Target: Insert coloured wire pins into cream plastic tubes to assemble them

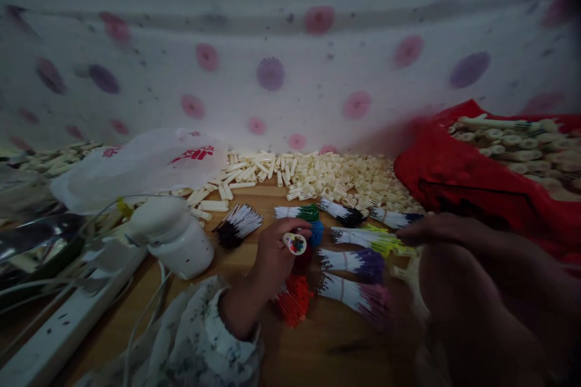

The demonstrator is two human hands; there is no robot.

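My left hand [272,254] is closed around a cream pen barrel [295,244], its open end towards me with several coloured refill tips inside. My right hand [472,254] is dark and blurred at the right, close to the yellow refills [376,239]; whether it holds anything is unclear. A cream part [406,272] shows just beside it. Around my left hand lie bundles of thin white pen refills with coloured ends: red refills [293,301], blue refills [316,233], green refills [297,212], purple refills [354,261], pink refills [356,297] and black refills [238,225].
Cream tubes [254,169] and slotted cream parts [345,175] are heaped along the back. A red bag [422,157] holds more parts. At the left are a white plastic bag [140,163], a white jar [175,242], a power strip [68,320] and loose cables.
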